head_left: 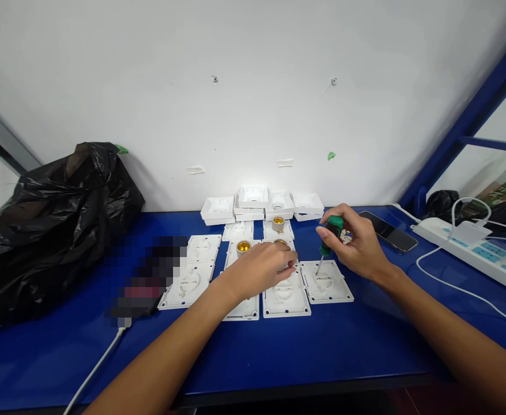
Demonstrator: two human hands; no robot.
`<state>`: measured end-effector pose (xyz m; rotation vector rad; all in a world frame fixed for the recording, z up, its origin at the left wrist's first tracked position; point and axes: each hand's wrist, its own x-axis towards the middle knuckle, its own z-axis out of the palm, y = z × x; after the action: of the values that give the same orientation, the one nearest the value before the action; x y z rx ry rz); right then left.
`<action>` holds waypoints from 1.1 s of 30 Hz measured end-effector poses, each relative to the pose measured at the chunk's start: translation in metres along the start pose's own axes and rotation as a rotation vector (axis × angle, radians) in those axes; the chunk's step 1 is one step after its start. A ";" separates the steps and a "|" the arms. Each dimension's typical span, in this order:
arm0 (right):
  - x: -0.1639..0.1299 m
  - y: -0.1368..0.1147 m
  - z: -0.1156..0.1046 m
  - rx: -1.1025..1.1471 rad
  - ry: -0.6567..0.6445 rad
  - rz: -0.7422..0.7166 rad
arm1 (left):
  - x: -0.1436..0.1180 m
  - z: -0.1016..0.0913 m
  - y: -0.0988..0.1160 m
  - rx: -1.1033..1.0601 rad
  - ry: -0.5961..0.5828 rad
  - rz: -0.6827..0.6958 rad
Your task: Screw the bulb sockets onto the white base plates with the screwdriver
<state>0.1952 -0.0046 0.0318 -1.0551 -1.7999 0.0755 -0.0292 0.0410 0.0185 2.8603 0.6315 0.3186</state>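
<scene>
Several white square socket plates [326,283] lie in rows on a blue table [279,351]. Some carry brass-lined lamp holders [243,248]. My right hand [357,245] grips a green-handled screwdriver [328,239], held nearly upright with its tip on the front right plate. My left hand [264,266] rests palm down over the middle plates [285,300], fingers curled on a part that its own fingers hide. White square box shells [253,199] are stacked at the back by the wall.
A bulky black plastic bag [45,230] fills the left of the table. A phone [389,231] lies to the right, beside a white power strip [473,251] with white cables [452,285]. A blurred dark object [149,276] with a white cable sits at left centre.
</scene>
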 end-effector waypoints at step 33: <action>-0.001 0.019 -0.012 -0.058 0.327 0.113 | 0.003 0.003 0.015 0.320 0.057 0.128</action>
<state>0.2167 0.0022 0.0280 -1.1389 -1.4556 -0.0776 -0.0197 0.0291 0.0201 3.2176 0.5546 0.3483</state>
